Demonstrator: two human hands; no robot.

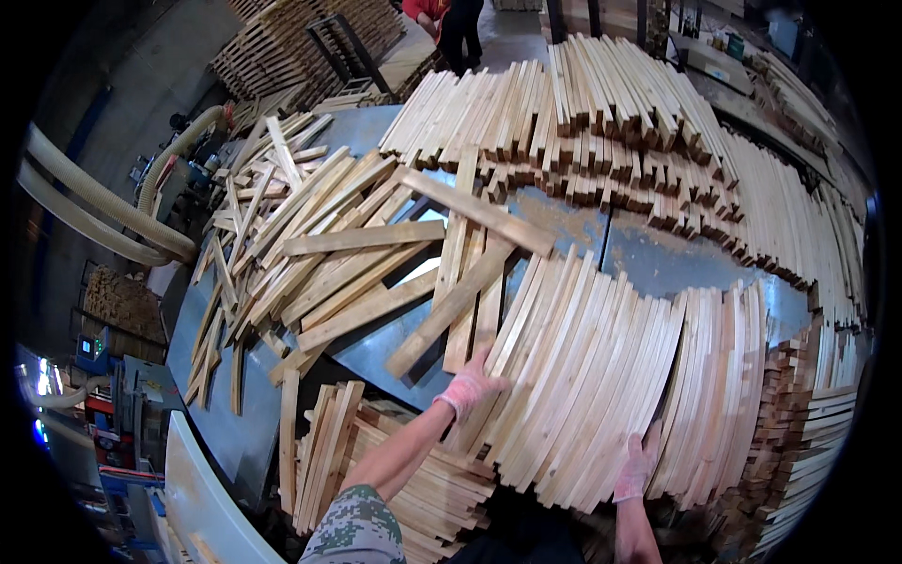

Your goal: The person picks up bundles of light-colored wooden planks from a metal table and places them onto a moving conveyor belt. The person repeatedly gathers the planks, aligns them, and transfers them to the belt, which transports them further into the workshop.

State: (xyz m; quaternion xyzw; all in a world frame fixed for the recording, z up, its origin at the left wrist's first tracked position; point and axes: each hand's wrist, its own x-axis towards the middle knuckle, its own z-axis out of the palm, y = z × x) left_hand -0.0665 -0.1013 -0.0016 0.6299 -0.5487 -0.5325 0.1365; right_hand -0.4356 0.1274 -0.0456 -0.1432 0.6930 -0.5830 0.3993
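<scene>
A wide fan of pale wooden slats (601, 376) lies side by side on a grey metal table (648, 258). My left hand (470, 385), in a pink glove, rests flat with fingers apart on the left edge of this fan, beside a loose slat (451, 305) that lies diagonally. My right hand (635, 467), also gloved in pink, presses on the near ends of the slats further right. Neither hand grips anything that I can see.
A jumbled pile of loose slats (301, 244) covers the left of the table. Neat stacks of slats (601, 113) fill the far side and right. More stacked slats (413, 479) sit below the table edge. Dust hoses (94, 202) run left. A person (451, 23) stands far off.
</scene>
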